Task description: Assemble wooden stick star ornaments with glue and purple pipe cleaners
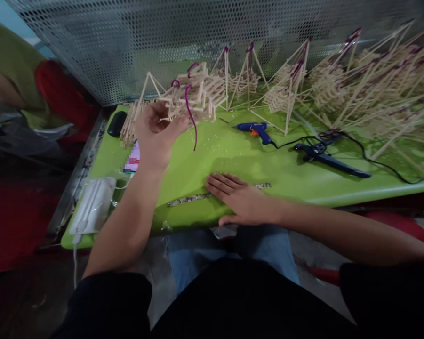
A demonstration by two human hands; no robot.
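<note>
My left hand [155,136] is raised at the left of the table, its thumb and fingers closed on the near edge of a stacked wooden-stick structure [197,96]. Purple cords [190,110] stick up and hang from that structure. My right hand [238,197] lies flat near the table's front edge, fingers stretched out and nothing gripped. Under it runs a narrow patterned strip [188,199], whose middle is hidden by the hand. A blue glue gun [256,129] with an orange trigger rests on its side beyond my right hand.
Several stick structures with purple tips [289,84] crowd the back and right of the green table [197,162]. A black clamp-like tool [332,161] lies by a black cable. Loose sticks [132,122], a black mouse [116,123] and a white power strip [93,205] are left. A person [10,70] sits far left.
</note>
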